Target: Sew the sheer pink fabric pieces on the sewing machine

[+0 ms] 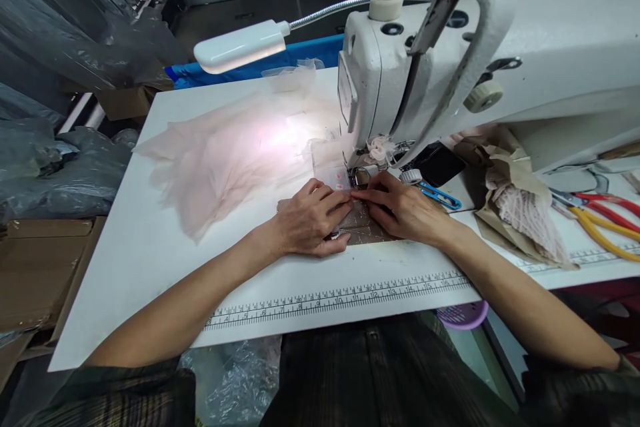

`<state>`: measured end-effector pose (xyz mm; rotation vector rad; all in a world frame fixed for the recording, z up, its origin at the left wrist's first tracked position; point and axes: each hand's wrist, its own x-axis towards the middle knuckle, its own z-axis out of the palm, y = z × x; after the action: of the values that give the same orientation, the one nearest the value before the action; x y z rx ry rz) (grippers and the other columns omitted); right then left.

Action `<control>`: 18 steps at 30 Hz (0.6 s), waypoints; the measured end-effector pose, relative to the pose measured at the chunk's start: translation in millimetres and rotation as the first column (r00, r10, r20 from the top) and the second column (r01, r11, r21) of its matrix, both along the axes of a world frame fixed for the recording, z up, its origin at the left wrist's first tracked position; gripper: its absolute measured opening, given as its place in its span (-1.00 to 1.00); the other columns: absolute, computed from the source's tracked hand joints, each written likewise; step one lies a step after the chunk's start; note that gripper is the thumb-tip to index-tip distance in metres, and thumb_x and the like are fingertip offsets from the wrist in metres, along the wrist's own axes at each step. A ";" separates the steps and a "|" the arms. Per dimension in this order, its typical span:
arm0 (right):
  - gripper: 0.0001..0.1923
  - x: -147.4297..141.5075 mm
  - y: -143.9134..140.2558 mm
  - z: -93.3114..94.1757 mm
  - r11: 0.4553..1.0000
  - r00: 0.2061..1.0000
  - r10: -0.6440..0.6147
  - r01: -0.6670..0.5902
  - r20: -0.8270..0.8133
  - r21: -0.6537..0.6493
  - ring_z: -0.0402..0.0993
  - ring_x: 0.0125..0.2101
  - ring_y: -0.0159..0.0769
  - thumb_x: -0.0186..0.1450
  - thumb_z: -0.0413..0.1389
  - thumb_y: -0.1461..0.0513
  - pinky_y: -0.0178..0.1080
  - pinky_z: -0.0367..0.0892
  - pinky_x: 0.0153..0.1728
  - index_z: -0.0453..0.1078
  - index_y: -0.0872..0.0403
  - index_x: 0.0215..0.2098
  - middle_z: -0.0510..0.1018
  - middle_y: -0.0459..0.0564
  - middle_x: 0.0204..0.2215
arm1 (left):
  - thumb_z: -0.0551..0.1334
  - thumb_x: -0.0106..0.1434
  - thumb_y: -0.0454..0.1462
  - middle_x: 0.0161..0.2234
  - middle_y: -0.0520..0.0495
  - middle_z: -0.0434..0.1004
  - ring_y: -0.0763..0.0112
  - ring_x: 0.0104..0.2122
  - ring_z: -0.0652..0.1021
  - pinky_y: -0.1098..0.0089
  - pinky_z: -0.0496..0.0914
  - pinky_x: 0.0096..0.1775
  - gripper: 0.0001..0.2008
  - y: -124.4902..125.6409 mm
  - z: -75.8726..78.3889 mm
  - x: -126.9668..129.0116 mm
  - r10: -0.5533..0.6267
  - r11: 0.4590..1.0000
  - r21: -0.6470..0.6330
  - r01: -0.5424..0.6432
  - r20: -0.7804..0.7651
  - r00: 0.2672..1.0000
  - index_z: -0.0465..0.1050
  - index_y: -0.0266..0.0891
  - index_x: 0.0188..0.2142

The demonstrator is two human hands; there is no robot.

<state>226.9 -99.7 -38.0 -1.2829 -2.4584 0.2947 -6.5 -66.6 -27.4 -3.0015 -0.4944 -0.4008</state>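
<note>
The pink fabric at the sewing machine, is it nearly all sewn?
It looks partly done. A heap of pink tulle already lies behind the needle, past the sewing machine. Right now the left hand and right hand press a small fabric piece flat just before the presser foot. That piece has not gone under yet. How much more remains cannot be told.

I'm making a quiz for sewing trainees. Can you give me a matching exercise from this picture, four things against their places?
Things:
1. lamp
2. pink tulle
3. scissors
4. ruler strip

Places:
A. along the table's near edge
B. far right on the table
C. spread out left of the hands
D. on a bendy neck above the table

Pairs: 1-D, 2-C, 3-B, 4-A
</note>
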 end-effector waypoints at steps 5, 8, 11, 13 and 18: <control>-0.58 -0.6 -1.1 1.1 1.000 1.000 -0.019 0.019 -0.016 -0.005 0.48 -0.28 -0.10 0.40 -0.06 0.26 -0.08 0.44 -0.23 0.39 0.12 0.17 0.45 0.25 -0.10 | 0.10 0.31 -0.09 -0.05 -0.26 0.49 0.13 -0.16 0.47 0.12 0.33 -0.11 -0.56 4.1 -1.4 0.1 0.015 1.000 -0.020 -0.015 -0.011 1.000 0.43 -0.37 0.01; -0.61 -0.6 -1.5 0.7 1.000 0.999 -0.007 0.007 -0.043 -0.001 0.48 -0.26 -0.10 0.38 -0.04 0.28 -0.07 0.44 -0.19 0.45 0.12 0.11 0.46 0.25 -0.10 | 0.11 0.31 -0.10 0.01 -0.28 0.46 0.12 -0.13 0.47 0.12 0.34 -0.11 -0.56 5.6 -0.6 0.3 0.026 0.999 -0.034 -0.027 -0.021 0.999 0.42 -0.39 0.02; -0.61 -1.2 -1.4 0.4 1.000 0.999 -0.007 0.007 -0.044 0.004 0.47 -0.26 -0.10 0.38 -0.04 0.29 -0.07 0.44 -0.21 0.45 0.13 0.10 0.46 0.26 -0.10 | 0.10 0.32 -0.11 0.04 -0.28 0.44 0.13 -0.11 0.46 0.13 0.34 -0.08 -0.57 7.0 -0.6 0.4 0.041 0.998 -0.043 -0.042 -0.023 0.999 0.41 -0.39 0.03; -0.61 -2.1 -1.2 0.5 1.000 1.000 -0.012 0.012 -0.029 0.008 0.48 -0.28 -0.11 0.38 -0.05 0.28 -0.08 0.44 -0.24 0.44 0.13 0.11 0.46 0.26 -0.11 | 0.11 0.32 -0.12 0.06 -0.28 0.42 0.13 -0.10 0.46 0.13 0.34 -0.07 -0.58 8.3 -1.3 0.3 0.053 0.997 -0.048 -0.054 -0.022 0.998 0.41 -0.38 0.03; -0.59 -4.4 -0.2 1.9 0.999 0.998 -0.028 0.027 0.049 0.025 0.48 -0.29 -0.10 0.39 -0.06 0.26 -0.16 0.41 -0.32 0.42 0.12 0.14 0.46 0.26 -0.12 | 0.13 0.30 -0.12 0.09 -0.32 0.38 0.10 -0.06 0.45 0.12 0.32 -0.05 -0.56 12.2 -2.5 0.7 0.083 0.995 -0.060 -0.084 -0.022 0.996 0.39 -0.39 0.05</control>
<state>222.5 -99.9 -36.1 -1.3278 -2.4754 0.2275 -5.8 -54.4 -29.9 -3.0266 -0.6399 -0.3557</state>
